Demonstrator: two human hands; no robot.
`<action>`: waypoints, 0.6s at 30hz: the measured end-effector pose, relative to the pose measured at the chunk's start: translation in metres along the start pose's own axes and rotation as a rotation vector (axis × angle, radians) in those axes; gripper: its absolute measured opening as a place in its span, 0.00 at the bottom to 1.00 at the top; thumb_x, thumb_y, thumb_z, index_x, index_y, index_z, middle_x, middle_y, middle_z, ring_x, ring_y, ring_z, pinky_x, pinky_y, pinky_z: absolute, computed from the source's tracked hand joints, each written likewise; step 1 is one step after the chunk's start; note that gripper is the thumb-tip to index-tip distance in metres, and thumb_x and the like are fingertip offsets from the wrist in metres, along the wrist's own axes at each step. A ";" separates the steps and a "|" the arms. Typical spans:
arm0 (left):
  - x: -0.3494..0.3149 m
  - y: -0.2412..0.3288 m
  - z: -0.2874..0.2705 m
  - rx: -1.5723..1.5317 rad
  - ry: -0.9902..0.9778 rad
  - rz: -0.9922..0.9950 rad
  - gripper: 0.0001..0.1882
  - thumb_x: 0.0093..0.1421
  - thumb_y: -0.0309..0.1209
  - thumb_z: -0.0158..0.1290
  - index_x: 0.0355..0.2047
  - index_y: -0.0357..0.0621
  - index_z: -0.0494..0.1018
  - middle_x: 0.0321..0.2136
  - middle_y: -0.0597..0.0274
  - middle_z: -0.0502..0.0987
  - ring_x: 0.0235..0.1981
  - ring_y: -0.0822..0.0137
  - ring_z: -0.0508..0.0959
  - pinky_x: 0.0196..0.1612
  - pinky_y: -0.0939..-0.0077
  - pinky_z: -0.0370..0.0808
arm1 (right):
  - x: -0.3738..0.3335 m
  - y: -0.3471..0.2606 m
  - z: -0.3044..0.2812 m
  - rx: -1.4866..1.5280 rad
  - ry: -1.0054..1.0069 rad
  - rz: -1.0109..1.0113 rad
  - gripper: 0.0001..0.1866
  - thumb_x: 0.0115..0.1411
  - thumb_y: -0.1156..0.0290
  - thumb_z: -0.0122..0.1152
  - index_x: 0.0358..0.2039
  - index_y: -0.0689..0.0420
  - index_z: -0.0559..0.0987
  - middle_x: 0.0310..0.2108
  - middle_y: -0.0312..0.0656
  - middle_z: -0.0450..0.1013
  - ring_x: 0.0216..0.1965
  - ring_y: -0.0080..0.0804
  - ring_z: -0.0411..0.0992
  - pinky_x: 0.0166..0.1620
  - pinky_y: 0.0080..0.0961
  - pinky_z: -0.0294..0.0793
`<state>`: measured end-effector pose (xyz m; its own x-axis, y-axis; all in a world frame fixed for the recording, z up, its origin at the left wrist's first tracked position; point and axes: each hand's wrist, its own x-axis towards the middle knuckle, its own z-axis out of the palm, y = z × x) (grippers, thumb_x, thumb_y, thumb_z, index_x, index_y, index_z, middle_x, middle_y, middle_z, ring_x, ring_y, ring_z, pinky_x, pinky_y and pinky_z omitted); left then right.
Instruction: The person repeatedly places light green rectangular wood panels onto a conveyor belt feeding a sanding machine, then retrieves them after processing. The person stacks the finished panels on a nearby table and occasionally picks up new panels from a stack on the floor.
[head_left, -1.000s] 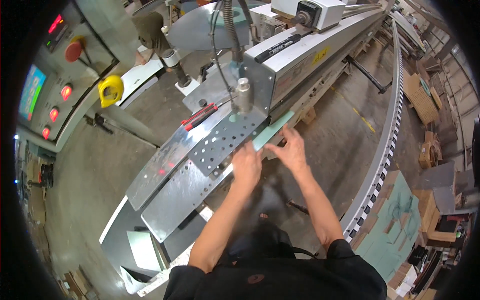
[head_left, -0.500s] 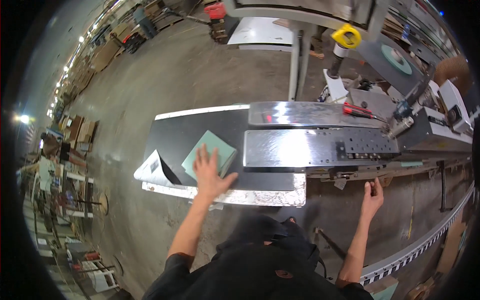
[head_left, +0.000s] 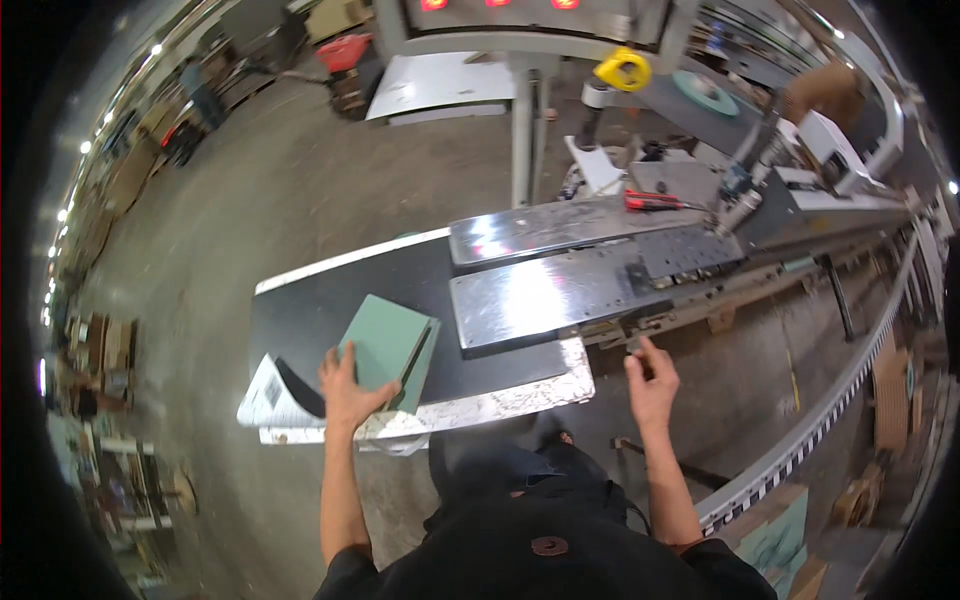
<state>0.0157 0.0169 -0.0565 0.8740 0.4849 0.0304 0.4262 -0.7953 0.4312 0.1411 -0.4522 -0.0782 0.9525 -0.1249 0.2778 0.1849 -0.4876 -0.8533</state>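
Two or more green square boards lie in a slightly fanned stack on the dark tabletop. My left hand grips their near left corner, thumb on one side and fingers on the other. Beside it, a white printed sheet curls up at the table's left corner. My right hand hovers in front of the metal machine bed, just below its near edge. Its thumb and fingers are curled together, and anything between them is too small to make out.
A red-handled tool rests on the machine's upper metal plate. Behind stand a yellow tape roll on a post and a grey frame leg. A slotted rail runs along my right side. Pallets and a person are far left.
My left hand has gone from lying flat on the green boards to gripping their corner, and the stack has turned and come nearer. My right hand has shifted toward the table. My view has turned.
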 end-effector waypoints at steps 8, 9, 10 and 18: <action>0.020 0.161 -0.006 -0.033 -0.199 0.596 0.55 0.34 0.56 0.72 0.62 0.39 0.70 0.65 0.27 0.57 0.66 0.30 0.58 0.67 0.39 0.58 | -0.053 -0.020 0.041 0.129 -0.060 0.032 0.22 0.56 0.76 0.70 0.52 0.60 0.81 0.36 0.41 0.77 0.32 0.28 0.74 0.35 0.23 0.75; 0.030 0.170 0.012 -0.029 -0.207 0.657 0.55 0.35 0.56 0.72 0.62 0.41 0.70 0.65 0.28 0.57 0.65 0.29 0.58 0.66 0.38 0.58 | -0.053 -0.030 0.045 0.124 -0.073 0.029 0.23 0.56 0.75 0.70 0.53 0.60 0.80 0.37 0.41 0.77 0.33 0.29 0.75 0.36 0.24 0.76; 0.038 0.182 0.025 -0.011 -0.219 0.668 0.55 0.34 0.56 0.72 0.62 0.41 0.70 0.65 0.28 0.57 0.65 0.29 0.58 0.66 0.37 0.59 | -0.052 -0.040 0.049 0.128 -0.096 0.078 0.24 0.56 0.75 0.70 0.54 0.60 0.80 0.39 0.43 0.77 0.34 0.32 0.76 0.37 0.26 0.77; 0.069 0.204 0.099 -0.168 -0.127 0.861 0.35 0.41 0.43 0.72 0.49 0.38 0.80 0.61 0.31 0.67 0.67 0.29 0.60 0.67 0.41 0.61 | -0.037 -0.035 0.093 -0.068 0.097 -0.078 0.32 0.54 0.70 0.73 0.60 0.64 0.74 0.44 0.51 0.76 0.42 0.45 0.76 0.46 0.36 0.77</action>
<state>0.1855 -0.1478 -0.0561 0.8992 -0.3091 0.3097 -0.4227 -0.7968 0.4318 0.1215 -0.3502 -0.0994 0.9075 -0.1659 0.3860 0.2371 -0.5562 -0.7965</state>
